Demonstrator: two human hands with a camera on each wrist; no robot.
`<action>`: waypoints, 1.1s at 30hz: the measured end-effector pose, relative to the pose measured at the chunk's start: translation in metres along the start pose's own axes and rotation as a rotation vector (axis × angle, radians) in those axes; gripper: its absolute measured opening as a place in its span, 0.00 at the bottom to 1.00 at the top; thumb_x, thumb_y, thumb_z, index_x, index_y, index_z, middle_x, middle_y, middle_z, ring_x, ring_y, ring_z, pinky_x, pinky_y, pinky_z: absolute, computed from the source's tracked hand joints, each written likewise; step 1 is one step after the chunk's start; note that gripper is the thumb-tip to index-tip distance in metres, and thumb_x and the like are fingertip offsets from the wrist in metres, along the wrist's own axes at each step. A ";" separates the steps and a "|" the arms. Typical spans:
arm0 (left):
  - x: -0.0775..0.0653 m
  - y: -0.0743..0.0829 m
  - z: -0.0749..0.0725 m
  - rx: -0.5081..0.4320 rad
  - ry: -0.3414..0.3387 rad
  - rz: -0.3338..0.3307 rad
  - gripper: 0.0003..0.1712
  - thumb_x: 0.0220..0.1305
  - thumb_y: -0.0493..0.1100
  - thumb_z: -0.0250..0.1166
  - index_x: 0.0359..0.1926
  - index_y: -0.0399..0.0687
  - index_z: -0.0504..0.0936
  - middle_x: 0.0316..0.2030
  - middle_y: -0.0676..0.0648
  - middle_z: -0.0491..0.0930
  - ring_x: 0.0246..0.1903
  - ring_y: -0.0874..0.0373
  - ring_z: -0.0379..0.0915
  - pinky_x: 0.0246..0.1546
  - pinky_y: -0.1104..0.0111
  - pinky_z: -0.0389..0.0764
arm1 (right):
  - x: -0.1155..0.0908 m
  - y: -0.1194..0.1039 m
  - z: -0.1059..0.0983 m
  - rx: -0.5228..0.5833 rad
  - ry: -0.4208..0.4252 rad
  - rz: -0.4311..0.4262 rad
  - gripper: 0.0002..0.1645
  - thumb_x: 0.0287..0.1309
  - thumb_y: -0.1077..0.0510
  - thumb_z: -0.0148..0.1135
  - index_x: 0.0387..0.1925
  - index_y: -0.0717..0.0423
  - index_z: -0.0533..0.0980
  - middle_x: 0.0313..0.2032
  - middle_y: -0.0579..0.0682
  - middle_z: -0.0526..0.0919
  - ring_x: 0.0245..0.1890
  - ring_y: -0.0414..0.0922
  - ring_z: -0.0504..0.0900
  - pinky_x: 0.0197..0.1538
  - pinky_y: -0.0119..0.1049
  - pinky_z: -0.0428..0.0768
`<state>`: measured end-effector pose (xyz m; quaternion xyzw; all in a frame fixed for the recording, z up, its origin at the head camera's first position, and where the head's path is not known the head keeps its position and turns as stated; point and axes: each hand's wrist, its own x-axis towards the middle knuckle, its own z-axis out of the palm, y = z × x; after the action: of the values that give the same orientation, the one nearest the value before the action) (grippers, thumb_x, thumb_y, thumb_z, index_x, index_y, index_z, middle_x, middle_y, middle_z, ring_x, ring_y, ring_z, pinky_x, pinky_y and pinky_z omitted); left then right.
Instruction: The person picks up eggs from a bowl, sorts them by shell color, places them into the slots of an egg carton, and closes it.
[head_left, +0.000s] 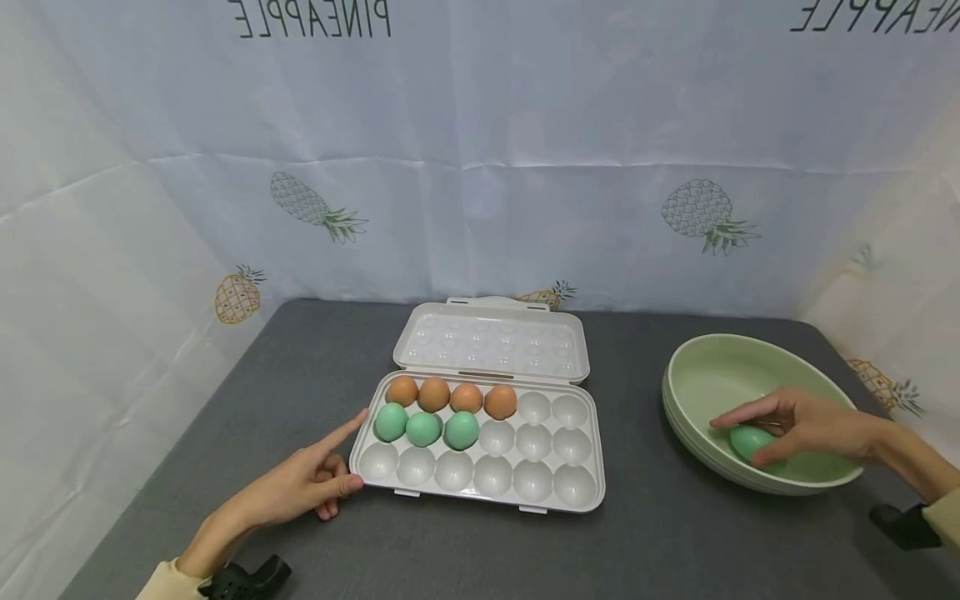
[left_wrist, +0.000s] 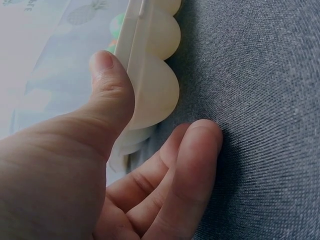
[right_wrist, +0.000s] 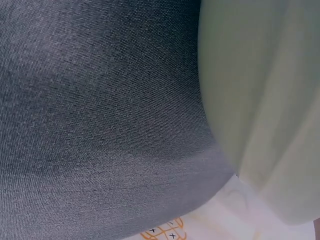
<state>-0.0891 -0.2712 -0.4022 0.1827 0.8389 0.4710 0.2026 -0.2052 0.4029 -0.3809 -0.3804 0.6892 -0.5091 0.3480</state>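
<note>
An open white egg carton (head_left: 525,497) holds a back row of several brown eggs (head_left: 467,397) and 3 green eggs (head_left: 423,429) in the middle row. At its left end, my left hand (head_left: 300,485) touches the rim with a stretched index finger and the thumb; the other fingers are loosely bent below the rim in the left wrist view. On the right, my right hand (head_left: 813,427) reaches into a green bowl (head_left: 720,371) and holds a green egg (head_left: 748,440) between thumb and fingers. The right wrist view shows only the bowl's outer wall, not the hand.
The carton's lid (head_left: 491,342) lies folded back behind it. The green bowl appears stacked in another on the dark grey table (head_left: 637,542). A pineapple-print cloth (head_left: 480,225) hangs around the back and sides.
</note>
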 end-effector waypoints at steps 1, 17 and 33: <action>0.000 0.000 0.000 0.001 0.000 0.001 0.52 0.75 0.45 0.62 0.83 0.47 0.35 0.27 0.47 0.78 0.22 0.64 0.78 0.25 0.65 0.84 | 0.000 0.001 0.000 -0.016 0.008 0.015 0.31 0.64 0.79 0.57 0.68 0.75 0.67 0.68 0.40 0.77 0.68 0.27 0.73 0.59 0.26 0.81; 0.000 -0.001 -0.001 0.004 -0.005 0.020 0.52 0.75 0.44 0.62 0.83 0.47 0.35 0.26 0.48 0.78 0.22 0.64 0.78 0.25 0.65 0.83 | 0.010 0.001 0.009 -0.456 0.360 0.153 0.27 0.60 0.64 0.71 0.62 0.59 0.79 0.54 0.30 0.84 0.50 0.22 0.78 0.42 0.26 0.80; 0.001 -0.003 0.000 0.003 0.000 0.011 0.52 0.75 0.45 0.62 0.83 0.48 0.34 0.26 0.47 0.78 0.22 0.63 0.78 0.25 0.65 0.84 | 0.042 0.003 0.021 -0.319 0.591 0.271 0.33 0.64 0.56 0.71 0.68 0.60 0.74 0.52 0.23 0.81 0.52 0.19 0.77 0.47 0.32 0.85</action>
<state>-0.0903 -0.2727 -0.4049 0.1878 0.8385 0.4709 0.1999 -0.2076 0.3575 -0.3924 -0.1715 0.8749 -0.4324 0.1344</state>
